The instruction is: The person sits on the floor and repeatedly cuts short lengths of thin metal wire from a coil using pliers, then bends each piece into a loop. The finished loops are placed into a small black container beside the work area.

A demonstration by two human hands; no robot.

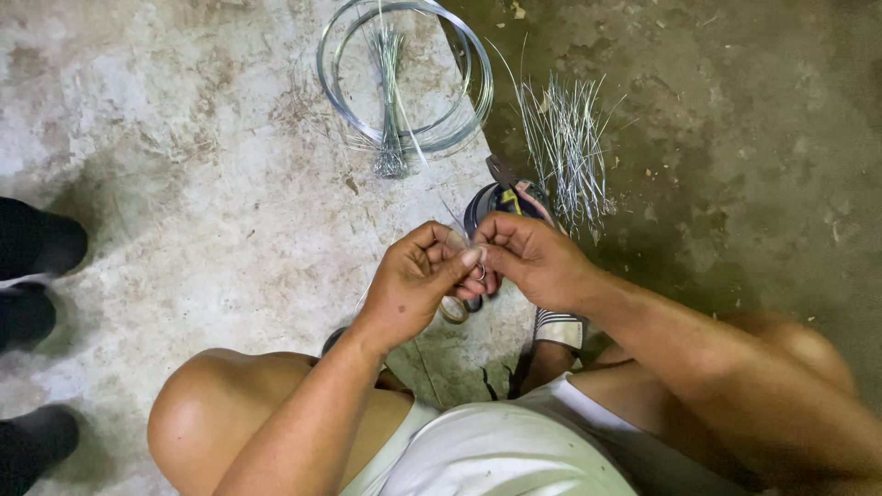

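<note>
My left hand [418, 280] and my right hand [528, 257] meet above my knees, fingertips pinched together on a short piece of thin wire bent into a small loop [479, 272]. Both hands grip it tightly. A thin strand of the wire sticks up from between the fingers. On the concrete floor beyond my hands lies a round coil of silver wire [404, 73] with a bundle of cut wires [390, 101] laid across it. To the right of the coil sits a loose pile of short cut wires [565, 152].
Pliers with dark handles [508, 188] lie on the floor just past my right hand. My sandalled foot [556, 326] is under my hands. Another person's dark shoes [37, 276] stand at the left edge. The concrete floor [184, 165] is rough and stained.
</note>
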